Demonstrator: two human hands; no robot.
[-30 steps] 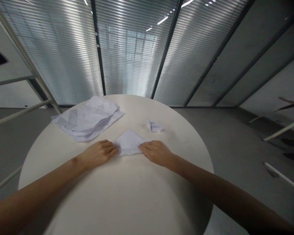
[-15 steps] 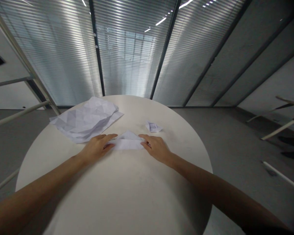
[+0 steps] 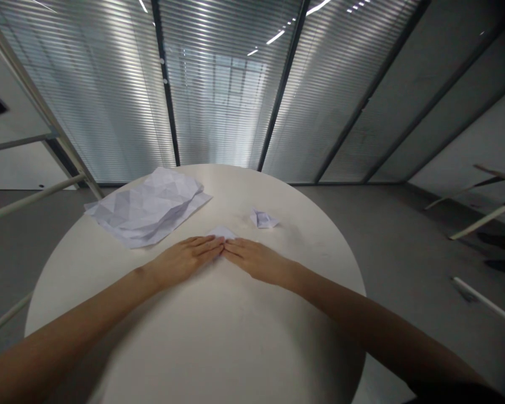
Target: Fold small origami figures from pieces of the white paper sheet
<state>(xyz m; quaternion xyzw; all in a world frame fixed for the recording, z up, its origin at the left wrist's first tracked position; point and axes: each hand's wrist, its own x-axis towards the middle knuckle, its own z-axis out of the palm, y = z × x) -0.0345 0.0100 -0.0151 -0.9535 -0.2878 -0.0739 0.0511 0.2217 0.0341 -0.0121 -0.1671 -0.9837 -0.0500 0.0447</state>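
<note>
A folded sheet of white paper (image 3: 221, 231) lies on the round white table (image 3: 202, 336), mostly covered by my hands; only its pointed top shows. My left hand (image 3: 189, 255) rests flat on the paper's left part, fingers stretched out. From the other side, my right hand (image 3: 256, 259) lies flat over the right part. The fingertips of both hands meet at the middle of the paper. Just beyond my right hand sits a small folded paper boat-like shape (image 3: 264, 219).
Creased, stacked white sheets (image 3: 147, 205) lie at the table's back left. A white metal frame (image 3: 33, 197) stands to the left. Chair legs (image 3: 480, 223) show on the right. Behind the table is a glass wall with blinds (image 3: 219, 101).
Both hands have slid inward from the paper's two ends to its middle. Their fingers have gone from gripping the ends to lying flat on top. The other papers have stayed put.
</note>
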